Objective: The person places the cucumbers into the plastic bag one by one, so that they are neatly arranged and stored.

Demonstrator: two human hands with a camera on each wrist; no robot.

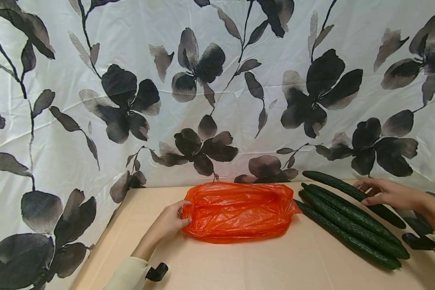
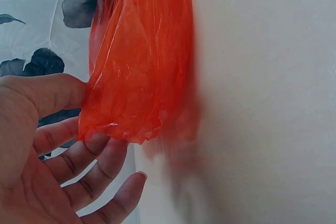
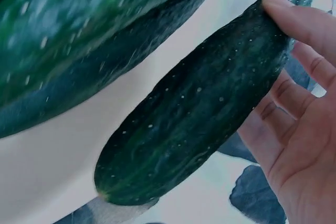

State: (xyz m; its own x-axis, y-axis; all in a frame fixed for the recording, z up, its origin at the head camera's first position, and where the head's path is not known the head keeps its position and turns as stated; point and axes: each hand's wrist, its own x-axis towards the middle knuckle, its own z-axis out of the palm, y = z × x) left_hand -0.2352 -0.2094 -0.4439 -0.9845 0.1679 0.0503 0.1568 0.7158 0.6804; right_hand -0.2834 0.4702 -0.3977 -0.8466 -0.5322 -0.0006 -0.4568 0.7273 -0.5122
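A crinkled red plastic bag (image 1: pixel 239 213) lies lengthwise on the table. My left hand (image 1: pixel 172 219) holds its left end, thumb on one side and fingertips tucked at the other, as the left wrist view shows at the bag's edge (image 2: pixel 131 98). On the right, my right hand (image 1: pixel 388 193) grips a long dark green cucumber (image 1: pixel 337 183) between thumb and fingers; its bumpy rounded end (image 3: pixel 173 124) shows in the right wrist view. Three more cucumbers (image 1: pixel 355 225) lie side by side just in front of it, the nearest one's tip at the bag's right end.
The pale tan tabletop (image 1: pixel 239 266) runs back to a white cloth (image 1: pixel 239 108) with dark flowers, which hangs behind and at the left. Black wrist-worn devices (image 1: pixel 157 272) sit at both sleeves.
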